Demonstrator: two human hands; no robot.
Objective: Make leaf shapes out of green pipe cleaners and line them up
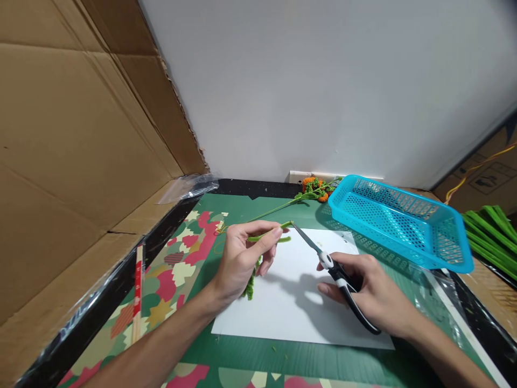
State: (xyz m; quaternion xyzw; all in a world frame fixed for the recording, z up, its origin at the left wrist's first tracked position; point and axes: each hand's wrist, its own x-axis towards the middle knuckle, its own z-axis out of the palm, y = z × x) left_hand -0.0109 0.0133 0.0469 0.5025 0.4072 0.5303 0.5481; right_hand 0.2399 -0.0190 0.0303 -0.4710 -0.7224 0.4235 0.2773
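Apparently trimming: left hand [245, 260] pinches green stem [287, 223], right hand [375, 291] holds scissors [307, 238] near its tip (cutting calls for steadiness).

Green stems [285, 239] in left grip [247, 256], scissors [327, 261] in right grip [375, 291]

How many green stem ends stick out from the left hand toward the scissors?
2: the upper end by the tip of the scissors, the lower end just beneath it. Others may be hidden behind the left hand.

Soft shadows on white paper [274, 319] (crisp focus)
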